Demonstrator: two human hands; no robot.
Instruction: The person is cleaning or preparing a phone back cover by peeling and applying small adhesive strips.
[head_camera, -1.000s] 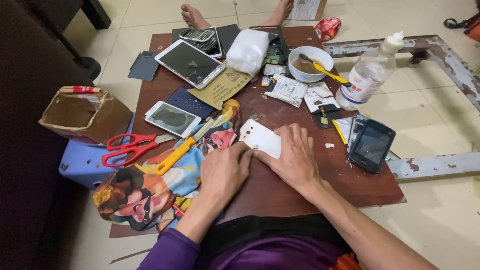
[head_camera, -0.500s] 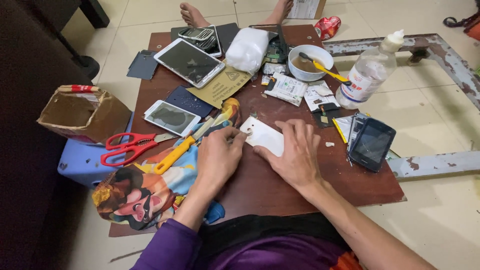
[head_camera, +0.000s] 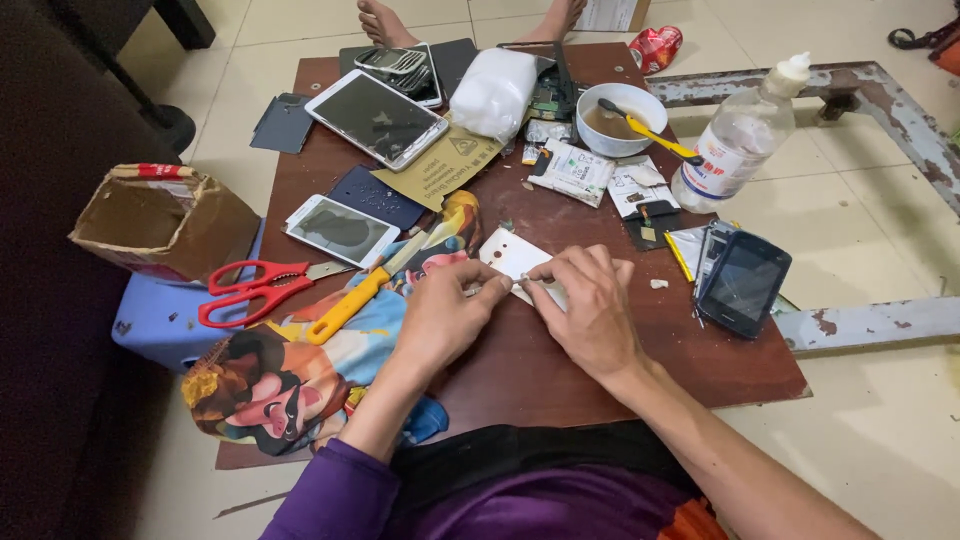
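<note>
- Left hand (head_camera: 445, 318): fingers curled in, fingertips pinching the near-left edge of the white phone back cover (head_camera: 520, 262); grasping it, not flat on it.
- Right hand (head_camera: 590, 305): fingers bent down over the cover's right part, pressing and gripping it from above; whether a small tool sits between the fingertips, cannot tell.
- The white phone back cover lies flat on the brown board (head_camera: 560, 370), roughly mid-board, just in front of the person, touching the edge of the printed cloth (head_camera: 300, 370).
- Handling, as a judgement: thin plastic shell, light, stiff but likely to flex and crack if bent; smooth, so a bit slippery. Best taken by the long edges or corners, not by the middle.
- Long axis: runs diagonally, from far-left to near-right; the exposed end with the small holes points away and to the left, the other end is hidden under the right hand.
- Near left: yellow-handled knife (head_camera: 355, 298) on the cloth, red scissors (head_camera: 250, 290) beside it, white phone (head_camera: 338, 230) face up.
- Near right: dark phone (head_camera: 742, 283) on the board's right edge, well apart from the cover.
- Farther out: white bowl (head_camera: 625, 118) with liquid, clear plastic bottle (head_camera: 738, 138), tablet (head_camera: 378, 118), cardboard box (head_camera: 165, 220) off the board's left side.
</note>
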